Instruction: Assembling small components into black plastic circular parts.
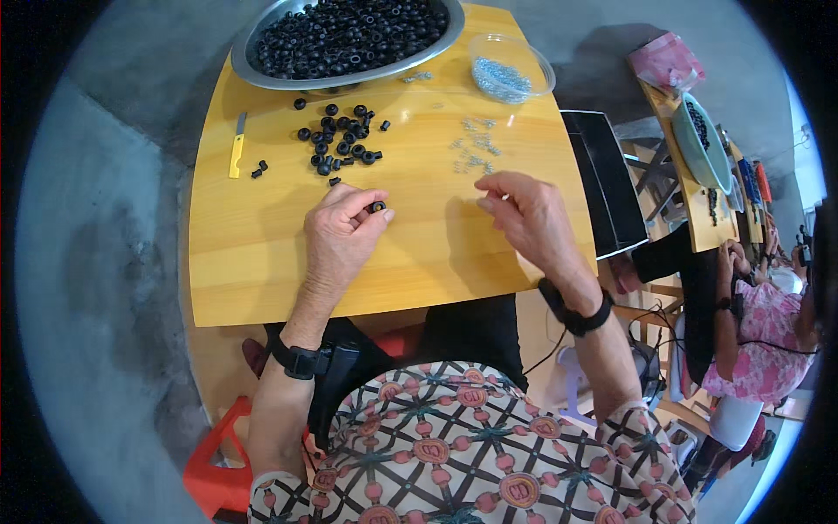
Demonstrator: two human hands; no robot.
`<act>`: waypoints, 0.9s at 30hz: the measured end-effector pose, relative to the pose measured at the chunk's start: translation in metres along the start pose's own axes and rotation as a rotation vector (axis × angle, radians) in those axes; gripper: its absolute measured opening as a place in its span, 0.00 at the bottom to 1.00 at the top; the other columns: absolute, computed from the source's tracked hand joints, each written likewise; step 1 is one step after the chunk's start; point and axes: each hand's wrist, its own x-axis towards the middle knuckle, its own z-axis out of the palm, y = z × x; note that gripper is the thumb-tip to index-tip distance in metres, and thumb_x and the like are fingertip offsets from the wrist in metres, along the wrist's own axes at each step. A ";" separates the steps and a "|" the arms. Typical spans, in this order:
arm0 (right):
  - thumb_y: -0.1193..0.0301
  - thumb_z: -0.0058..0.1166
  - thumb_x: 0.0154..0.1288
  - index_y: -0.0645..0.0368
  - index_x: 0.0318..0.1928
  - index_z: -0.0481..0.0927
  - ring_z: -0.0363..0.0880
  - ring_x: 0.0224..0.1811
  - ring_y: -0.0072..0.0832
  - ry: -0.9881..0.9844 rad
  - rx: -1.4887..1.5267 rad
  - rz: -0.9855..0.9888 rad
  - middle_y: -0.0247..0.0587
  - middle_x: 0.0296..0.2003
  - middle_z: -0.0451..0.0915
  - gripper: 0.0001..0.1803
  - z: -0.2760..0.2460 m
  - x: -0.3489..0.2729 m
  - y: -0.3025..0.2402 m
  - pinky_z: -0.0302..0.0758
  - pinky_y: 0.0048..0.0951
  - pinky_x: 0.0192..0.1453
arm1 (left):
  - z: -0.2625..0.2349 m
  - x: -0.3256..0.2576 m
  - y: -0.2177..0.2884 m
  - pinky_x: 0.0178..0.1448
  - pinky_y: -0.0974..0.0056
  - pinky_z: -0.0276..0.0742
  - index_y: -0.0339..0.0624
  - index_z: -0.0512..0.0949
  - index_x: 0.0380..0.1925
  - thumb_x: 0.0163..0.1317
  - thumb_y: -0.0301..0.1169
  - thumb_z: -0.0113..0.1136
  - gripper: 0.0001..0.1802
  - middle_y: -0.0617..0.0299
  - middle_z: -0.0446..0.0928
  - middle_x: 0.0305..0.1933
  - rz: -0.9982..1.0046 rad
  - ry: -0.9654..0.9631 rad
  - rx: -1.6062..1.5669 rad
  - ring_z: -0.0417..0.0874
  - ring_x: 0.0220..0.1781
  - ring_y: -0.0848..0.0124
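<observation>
black rings point(340, 140) near left hand point(342, 234) | metal bits point(472, 153) near right hand point(528, 218)

Yellow knife point(236, 145) lies at table point(262, 262) left edge. Black tray point(604, 179) sits right. Red stool point(218, 467) stands below.

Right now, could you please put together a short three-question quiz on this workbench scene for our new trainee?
1. True or false: the left hand pinches a small black ring.
2. What lies near the table's left edge? A) a yellow-handled knife B) a red cup C) a green brush
3. Fill in: the clear plastic bowl holds small ____ metal parts, and the right hand is nearest the loose ones.

Key: 1 true; 2 A; 3 silver.
</observation>
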 end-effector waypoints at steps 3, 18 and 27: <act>0.76 0.56 0.53 0.66 0.34 0.79 0.81 0.33 0.44 0.007 -0.105 -0.063 0.53 0.28 0.80 0.08 0.002 0.019 -0.001 0.76 0.36 0.36 | -0.001 -0.001 -0.004 0.29 0.73 0.75 0.34 0.81 0.31 0.46 0.19 0.65 0.10 0.63 0.76 0.28 0.056 0.046 -0.044 0.78 0.25 0.78; 0.73 0.54 0.54 0.63 0.26 0.74 0.77 0.28 0.48 -0.023 -0.484 -0.247 0.51 0.26 0.77 0.06 0.038 0.046 0.005 0.75 0.42 0.34 | -0.006 -0.001 -0.014 0.41 0.73 0.79 0.31 0.79 0.38 0.55 0.18 0.58 0.09 0.62 0.79 0.35 -0.042 0.007 -0.366 0.81 0.35 0.77; 0.77 0.57 0.57 0.63 0.32 0.78 0.80 0.22 0.25 -0.322 0.407 0.348 0.38 0.23 0.79 0.03 0.025 -0.001 -0.060 0.73 0.22 0.21 | -0.030 -0.025 -0.010 0.41 0.73 0.79 0.34 0.78 0.45 0.59 0.25 0.59 0.13 0.60 0.80 0.36 -0.438 -0.090 -0.964 0.82 0.35 0.75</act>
